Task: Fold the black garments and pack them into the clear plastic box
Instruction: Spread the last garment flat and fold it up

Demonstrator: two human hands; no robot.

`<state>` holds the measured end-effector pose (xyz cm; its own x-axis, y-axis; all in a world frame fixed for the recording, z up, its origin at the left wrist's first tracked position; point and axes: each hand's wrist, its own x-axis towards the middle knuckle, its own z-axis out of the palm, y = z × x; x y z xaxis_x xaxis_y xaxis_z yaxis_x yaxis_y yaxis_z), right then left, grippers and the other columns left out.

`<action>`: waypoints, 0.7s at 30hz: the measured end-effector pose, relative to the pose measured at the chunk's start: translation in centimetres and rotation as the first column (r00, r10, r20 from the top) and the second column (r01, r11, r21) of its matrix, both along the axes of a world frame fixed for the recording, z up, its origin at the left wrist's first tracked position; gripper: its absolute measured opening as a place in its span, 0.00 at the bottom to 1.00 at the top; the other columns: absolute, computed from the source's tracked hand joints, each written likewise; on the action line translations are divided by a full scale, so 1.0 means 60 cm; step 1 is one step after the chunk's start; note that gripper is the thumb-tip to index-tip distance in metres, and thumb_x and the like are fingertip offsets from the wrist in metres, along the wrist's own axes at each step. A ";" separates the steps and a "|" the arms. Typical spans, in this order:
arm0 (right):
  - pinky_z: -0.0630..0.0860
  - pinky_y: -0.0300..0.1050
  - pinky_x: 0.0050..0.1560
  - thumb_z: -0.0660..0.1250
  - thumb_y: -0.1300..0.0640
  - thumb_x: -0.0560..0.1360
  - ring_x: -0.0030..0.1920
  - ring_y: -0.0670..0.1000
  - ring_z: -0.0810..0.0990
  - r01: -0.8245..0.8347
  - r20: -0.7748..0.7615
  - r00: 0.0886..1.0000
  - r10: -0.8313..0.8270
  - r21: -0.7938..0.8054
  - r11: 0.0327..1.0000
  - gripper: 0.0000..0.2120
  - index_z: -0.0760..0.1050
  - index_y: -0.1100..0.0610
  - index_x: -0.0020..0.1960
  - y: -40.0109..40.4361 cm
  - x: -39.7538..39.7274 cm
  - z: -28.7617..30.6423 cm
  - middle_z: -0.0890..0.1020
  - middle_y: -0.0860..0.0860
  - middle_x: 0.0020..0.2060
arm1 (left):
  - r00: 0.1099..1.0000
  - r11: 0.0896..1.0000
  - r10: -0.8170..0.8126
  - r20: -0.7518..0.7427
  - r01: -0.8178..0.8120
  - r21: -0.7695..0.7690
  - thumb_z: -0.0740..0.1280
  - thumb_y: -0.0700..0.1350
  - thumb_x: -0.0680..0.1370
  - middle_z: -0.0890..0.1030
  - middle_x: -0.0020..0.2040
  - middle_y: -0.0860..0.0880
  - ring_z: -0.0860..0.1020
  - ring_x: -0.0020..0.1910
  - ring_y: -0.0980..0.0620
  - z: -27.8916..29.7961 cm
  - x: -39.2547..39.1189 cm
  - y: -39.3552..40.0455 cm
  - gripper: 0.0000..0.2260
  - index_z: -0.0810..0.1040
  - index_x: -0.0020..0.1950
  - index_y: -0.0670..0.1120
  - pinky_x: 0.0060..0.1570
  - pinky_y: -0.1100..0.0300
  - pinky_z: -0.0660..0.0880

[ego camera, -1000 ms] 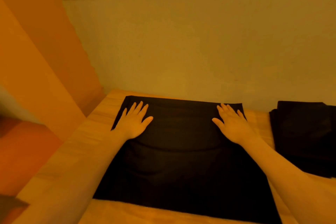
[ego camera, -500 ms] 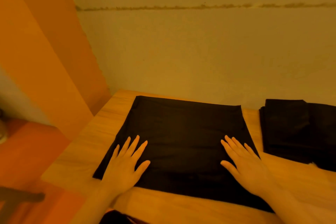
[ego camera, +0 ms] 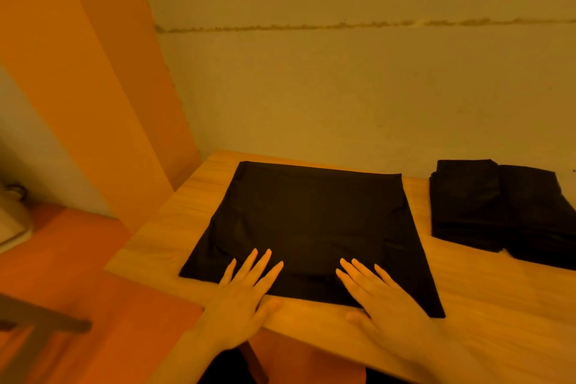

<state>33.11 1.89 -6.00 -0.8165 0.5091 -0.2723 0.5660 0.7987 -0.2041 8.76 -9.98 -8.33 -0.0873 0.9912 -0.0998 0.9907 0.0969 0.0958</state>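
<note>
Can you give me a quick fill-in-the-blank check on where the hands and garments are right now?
1. Both hands, the left hand and the right hand, lie flat with ____ fingers.
2. Their fingertips rest on the ____ edge of the spread black garment.
3. The stack of folded black garments lies to the spread garment's ____.
4. Everything sits on a ____ table.

Missing words: straight; near; right; wooden
</note>
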 end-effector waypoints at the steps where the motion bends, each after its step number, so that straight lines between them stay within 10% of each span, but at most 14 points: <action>1: 0.33 0.42 0.69 0.27 0.29 0.58 0.71 0.42 0.33 -0.004 0.001 1.000 0.004 0.000 1.000 0.40 0.32 0.41 0.68 0.001 0.009 0.007 0.34 0.40 0.70 | 0.998 1.000 -0.022 0.058 0.022 -0.006 0.33 0.70 0.69 0.37 0.73 0.60 0.35 0.73 0.53 0.003 -0.003 -0.004 0.29 0.35 0.70 0.65 0.70 0.53 0.36; 4: 0.35 0.41 0.70 0.43 0.36 0.76 0.70 0.40 0.34 0.040 0.042 0.998 -0.040 -0.005 0.999 0.28 0.35 0.43 0.70 0.010 0.034 0.018 0.37 0.40 0.71 | 0.993 0.998 -0.014 0.116 0.007 0.057 0.31 0.77 0.62 0.38 0.73 0.60 0.33 0.72 0.55 0.003 -0.039 -0.013 0.40 0.41 0.71 0.63 0.68 0.59 0.32; 8: 0.35 0.38 0.68 0.17 0.24 0.49 0.69 0.39 0.34 0.061 0.036 0.998 -0.061 -0.003 0.998 0.50 0.35 0.41 0.68 0.023 0.063 0.006 0.37 0.38 0.70 | 0.987 0.997 0.056 0.153 -0.064 0.046 0.32 0.78 0.62 0.42 0.74 0.61 0.36 0.73 0.61 -0.007 -0.076 -0.041 0.43 0.45 0.73 0.61 0.69 0.61 0.34; 13: 0.33 0.39 0.68 0.16 0.26 0.48 0.70 0.40 0.32 0.036 0.060 0.998 -0.036 0.006 0.999 0.49 0.30 0.40 0.68 -0.003 0.090 0.009 0.33 0.38 0.69 | 0.995 0.999 -0.036 0.093 0.033 0.040 0.38 0.76 0.67 0.38 0.73 0.62 0.34 0.72 0.64 -0.013 -0.076 -0.073 0.38 0.43 0.73 0.61 0.67 0.69 0.29; 21: 0.31 0.43 0.68 0.20 0.23 0.48 0.69 0.42 0.29 0.010 0.102 0.995 -0.005 -0.052 0.999 0.49 0.29 0.40 0.67 -0.040 0.095 0.014 0.30 0.39 0.67 | 0.994 0.948 -0.100 0.045 0.082 0.306 0.74 0.50 0.68 0.73 0.65 0.51 0.59 0.68 0.61 -0.022 -0.129 -0.093 0.28 0.72 0.67 0.46 0.68 0.62 0.56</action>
